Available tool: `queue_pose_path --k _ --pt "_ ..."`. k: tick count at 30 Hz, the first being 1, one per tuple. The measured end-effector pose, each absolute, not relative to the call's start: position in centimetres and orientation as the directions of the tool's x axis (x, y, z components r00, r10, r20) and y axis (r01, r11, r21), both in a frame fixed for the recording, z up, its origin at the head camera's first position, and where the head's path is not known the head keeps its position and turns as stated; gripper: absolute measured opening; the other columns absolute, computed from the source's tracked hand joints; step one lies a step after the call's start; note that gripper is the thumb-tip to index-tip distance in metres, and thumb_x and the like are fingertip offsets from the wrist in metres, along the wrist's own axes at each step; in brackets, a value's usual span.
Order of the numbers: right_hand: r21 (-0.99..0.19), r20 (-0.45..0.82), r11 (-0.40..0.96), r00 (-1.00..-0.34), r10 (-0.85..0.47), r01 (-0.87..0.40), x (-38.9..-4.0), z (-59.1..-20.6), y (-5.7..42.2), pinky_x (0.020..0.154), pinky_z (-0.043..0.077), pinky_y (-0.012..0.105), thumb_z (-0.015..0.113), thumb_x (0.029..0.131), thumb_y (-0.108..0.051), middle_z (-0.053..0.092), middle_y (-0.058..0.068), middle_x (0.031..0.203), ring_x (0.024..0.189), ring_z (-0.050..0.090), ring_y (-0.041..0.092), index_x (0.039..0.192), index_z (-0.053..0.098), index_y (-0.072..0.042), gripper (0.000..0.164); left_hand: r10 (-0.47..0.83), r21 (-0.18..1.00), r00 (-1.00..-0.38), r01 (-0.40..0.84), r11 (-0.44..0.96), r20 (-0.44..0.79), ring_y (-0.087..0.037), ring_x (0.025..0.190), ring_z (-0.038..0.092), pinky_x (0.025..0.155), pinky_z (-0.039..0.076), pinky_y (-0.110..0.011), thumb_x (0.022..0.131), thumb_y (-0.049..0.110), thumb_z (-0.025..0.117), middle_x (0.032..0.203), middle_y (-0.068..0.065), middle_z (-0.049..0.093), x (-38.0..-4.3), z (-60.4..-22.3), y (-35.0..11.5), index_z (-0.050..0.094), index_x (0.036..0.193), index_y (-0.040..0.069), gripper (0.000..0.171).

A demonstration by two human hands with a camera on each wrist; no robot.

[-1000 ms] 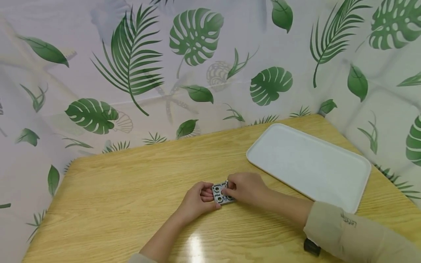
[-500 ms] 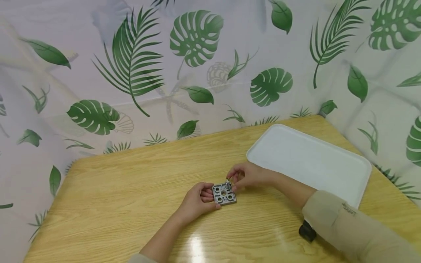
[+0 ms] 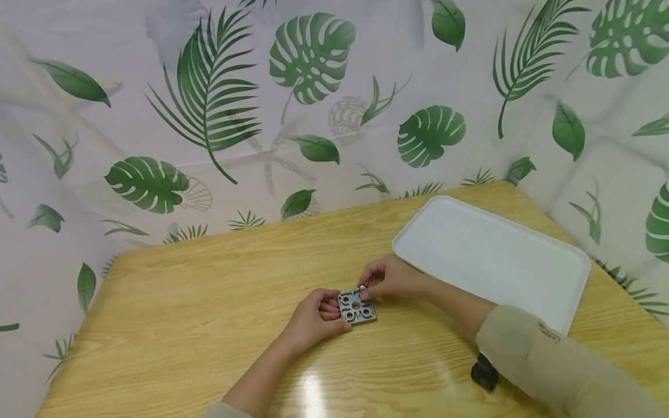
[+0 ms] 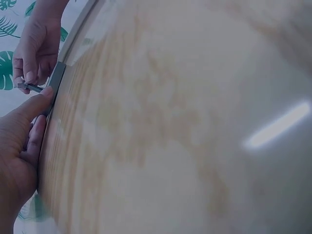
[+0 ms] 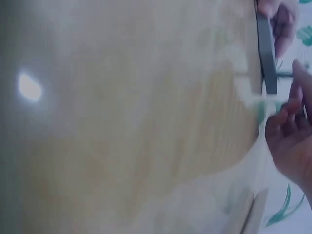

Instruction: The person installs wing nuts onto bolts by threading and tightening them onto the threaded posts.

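Note:
A square grey metal plate (image 3: 358, 315) with round holes lies on the table. My left hand (image 3: 310, 322) holds it by its left side, thumb at the near corner and fingers at the far one. At the plate's far right corner a small silver bolt (image 3: 362, 288) sticks up. The fingers of my right hand (image 3: 393, 277) pinch it, the thumb covering its lower part. Seen edge-on in the left wrist view, the plate (image 4: 57, 78) has the bolt (image 4: 32, 87) standing out from it. The right wrist view shows the plate's edge (image 5: 266, 51) beside the right fingers.
A white rectangular tray (image 3: 486, 255) lies behind and right of the hands, partly behind the right forearm. A small black object (image 3: 485, 372) shows below the right sleeve (image 3: 543, 354). The wooden table (image 3: 209, 290) meets a leaf-patterned cloth (image 3: 313, 174) at the back.
My right hand has lifted off the plate's right side, uncovering its holes, and shifted to the bolt from the far right. My left hand and the plate have stayed in place.

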State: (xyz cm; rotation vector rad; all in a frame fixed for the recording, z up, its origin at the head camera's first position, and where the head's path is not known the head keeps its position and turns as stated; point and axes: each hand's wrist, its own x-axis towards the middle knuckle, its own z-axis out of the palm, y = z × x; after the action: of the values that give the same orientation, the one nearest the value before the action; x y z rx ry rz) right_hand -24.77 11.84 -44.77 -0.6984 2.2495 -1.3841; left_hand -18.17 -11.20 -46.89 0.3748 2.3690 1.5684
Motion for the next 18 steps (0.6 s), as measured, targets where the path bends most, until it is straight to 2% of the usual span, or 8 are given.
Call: queue_pose_path --k 5,10,12,15,18 --pt "-0.844 -0.001 0.486 -0.904 -0.427 -0.228 -22.8 -45.0 10.9 0.051 0.04 0.018 0.082 0.073 -0.015 0.057 -0.003 0.066 0.06 0.048 0.008 0.073 0.063 -0.005 0.021 0.357 0.925 -0.929 0.049 0.377 -0.097 -0.015 0.091 0.059 0.08 0.052 -0.022 0.071 0.019 0.084 0.107 -0.006 0.057 -18.5 -47.6 -11.4 0.05 0.128 0.002 0.068" --pt "-0.763 0.059 0.588 -0.935 -0.349 -0.267 -21.1 -44.3 10.4 0.05 0.039 0.019 0.082 0.072 -0.021 0.055 -0.003 0.063 0.058 0.046 0.008 0.066 0.06 -0.01 0.026 0.352 0.93 -0.932 0.048 0.365 -0.09 -0.016 0.09 0.059 0.079 0.053 -0.022 0.071 0.018 0.084 0.106 -0.009 0.058 -18.4 -47.5 -11.4 0.05 0.128 0.0 0.069" --pt "-0.763 0.038 0.593 -0.934 -0.355 -0.256 -20.9 -44.1 10.6 0.05 0.04 0.02 0.083 0.071 -0.02 0.057 -0.003 0.064 0.059 0.047 0.008 0.067 0.061 -0.009 0.025 0.354 0.932 -0.931 0.051 0.359 -0.086 -0.016 0.091 0.06 0.08 0.053 -0.021 0.071 0.017 0.084 0.106 -0.01 0.058 -18.4 -47.4 -11.3 0.05 0.128 -0.001 0.069" --pt "-0.8 -0.059 0.564 -0.909 -0.413 -0.204 -21.6 -43.9 11.3 0.054 0.043 0.02 0.082 0.072 -0.016 0.06 -0.002 0.069 0.062 0.051 0.009 0.075 0.064 -0.007 0.021 0.358 0.934 -0.93 0.054 0.352 -0.081 -0.018 0.091 0.06 0.08 0.053 -0.022 0.071 0.016 0.084 0.106 -0.011 0.058 -18.3 -47.3 -11.3 0.05 0.128 -0.001 0.068" --pt "-0.874 -0.192 0.476 -0.827 -0.529 -0.101 -23.3 -44.1 12.2 0.058 0.045 0.02 0.079 0.075 -0.012 0.062 0.001 0.079 0.069 0.053 0.01 0.094 0.065 -0.001 0.026 0.359 0.935 -0.929 0.05 0.352 -0.086 -0.017 0.09 0.06 0.08 0.053 -0.022 0.07 0.016 0.084 0.106 -0.011 0.058 -18.3 -47.3 -11.2 0.05 0.127 -0.001 0.068"
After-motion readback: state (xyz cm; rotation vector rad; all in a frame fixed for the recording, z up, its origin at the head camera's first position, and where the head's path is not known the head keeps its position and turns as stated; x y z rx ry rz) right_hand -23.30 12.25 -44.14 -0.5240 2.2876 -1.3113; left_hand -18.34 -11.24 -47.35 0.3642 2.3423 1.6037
